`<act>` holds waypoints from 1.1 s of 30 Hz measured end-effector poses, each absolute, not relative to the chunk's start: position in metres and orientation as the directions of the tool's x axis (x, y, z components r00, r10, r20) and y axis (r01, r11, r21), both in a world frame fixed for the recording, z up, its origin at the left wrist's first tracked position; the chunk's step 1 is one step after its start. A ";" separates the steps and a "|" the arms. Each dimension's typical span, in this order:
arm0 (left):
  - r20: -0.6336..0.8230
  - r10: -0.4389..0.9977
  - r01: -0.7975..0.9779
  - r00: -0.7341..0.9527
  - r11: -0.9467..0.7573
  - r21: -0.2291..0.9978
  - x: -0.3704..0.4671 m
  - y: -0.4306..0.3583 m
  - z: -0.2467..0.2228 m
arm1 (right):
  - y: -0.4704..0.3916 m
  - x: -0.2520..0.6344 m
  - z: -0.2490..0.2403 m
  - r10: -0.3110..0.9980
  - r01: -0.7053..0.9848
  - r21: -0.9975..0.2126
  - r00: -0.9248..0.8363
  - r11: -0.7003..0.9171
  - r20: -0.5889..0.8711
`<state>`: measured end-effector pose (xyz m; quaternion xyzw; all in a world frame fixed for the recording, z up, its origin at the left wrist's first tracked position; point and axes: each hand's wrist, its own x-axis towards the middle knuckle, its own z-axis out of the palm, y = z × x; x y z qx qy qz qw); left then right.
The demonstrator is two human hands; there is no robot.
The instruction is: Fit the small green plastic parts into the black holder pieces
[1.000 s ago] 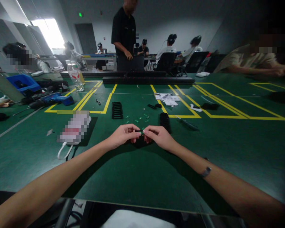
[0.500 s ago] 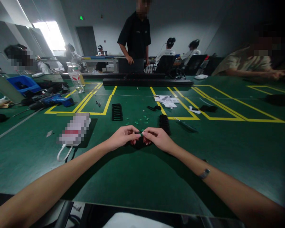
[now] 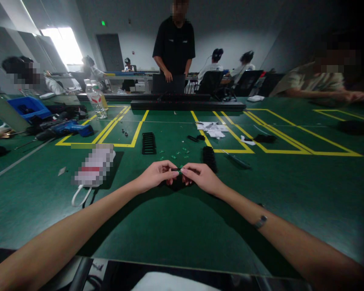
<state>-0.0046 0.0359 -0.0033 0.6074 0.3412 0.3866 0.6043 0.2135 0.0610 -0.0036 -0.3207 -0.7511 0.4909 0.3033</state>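
My left hand [image 3: 158, 173] and my right hand [image 3: 201, 176] meet at the middle of the green table. Fingers of both pinch a small black piece [image 3: 176, 169], with a bit of green showing between the fingertips. Beyond them lie several small green pieces [image 3: 174, 157]. A black slotted rack [image 3: 149, 143] is to the left of these, and a stack of black parts [image 3: 209, 158] sits close to my right hand. Two or so short black pieces [image 3: 196, 138] rest farther back.
At the left are a pale pouch [image 3: 97, 165] with a strap, a blue drill [image 3: 69, 128], a blue bin [image 3: 28, 108] and bottles [image 3: 97, 99]. White paper [image 3: 212, 129] lies beyond my right hand. A person in black [image 3: 174, 48] stands behind a long black bar [image 3: 188, 106].
The standing person has shifted slightly and turned more toward the table. My hands keep nearly the same place and pinch.
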 end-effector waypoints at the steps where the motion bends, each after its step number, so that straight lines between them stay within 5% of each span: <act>1: 0.057 0.883 -0.048 0.466 -0.039 0.998 -0.004 0.036 -0.003 | 0.061 0.213 -0.004 0.780 0.187 -0.931 -0.609 0.313 0.140; 33: 0.050 0.883 -0.042 0.467 -0.035 0.999 -0.005 0.038 -0.005 | 0.061 0.212 -0.002 0.783 0.187 -0.937 -0.610 0.296 0.126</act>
